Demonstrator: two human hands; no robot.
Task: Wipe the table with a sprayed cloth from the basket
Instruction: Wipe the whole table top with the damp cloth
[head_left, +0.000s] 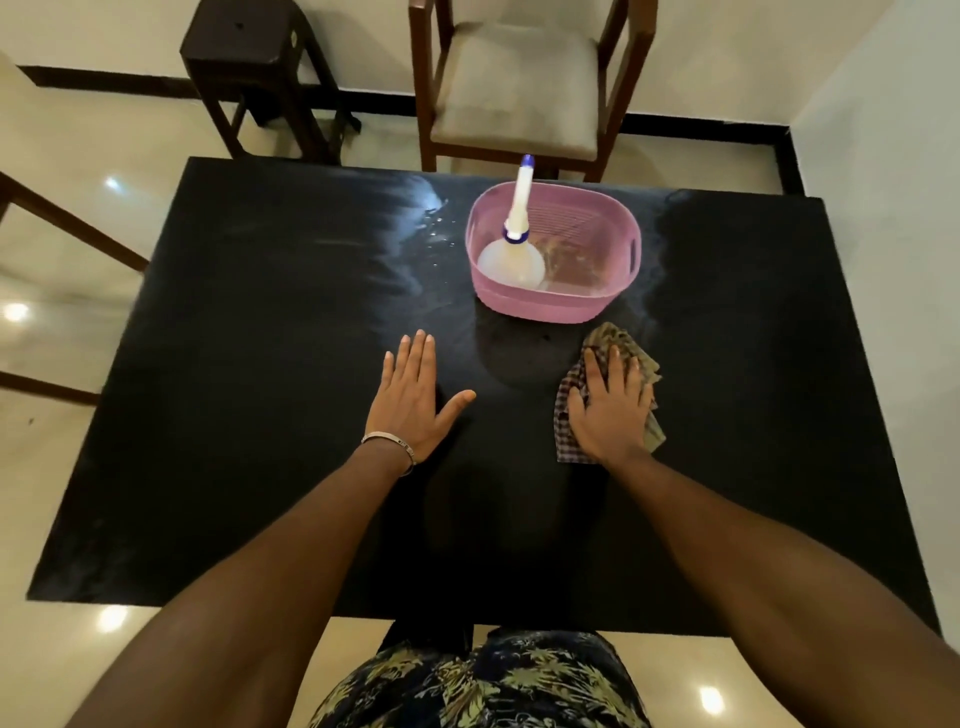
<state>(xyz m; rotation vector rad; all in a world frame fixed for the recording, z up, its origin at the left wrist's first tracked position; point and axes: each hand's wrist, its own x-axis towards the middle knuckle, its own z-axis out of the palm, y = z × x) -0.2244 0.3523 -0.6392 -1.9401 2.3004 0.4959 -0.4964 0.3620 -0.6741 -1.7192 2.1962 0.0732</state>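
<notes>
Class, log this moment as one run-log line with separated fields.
stage: wiping | right hand: flat on cloth | left hand: flat on table | bottle: in basket

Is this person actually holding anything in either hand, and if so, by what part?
Nothing is gripped. The right hand presses flat on the middle of the checked cloth on the table. The left hand rests open on bare tabletop.

black table, pink basket, white bottle with blue tip, brown checked cloth

right hand flat on checked cloth, black table
</notes>
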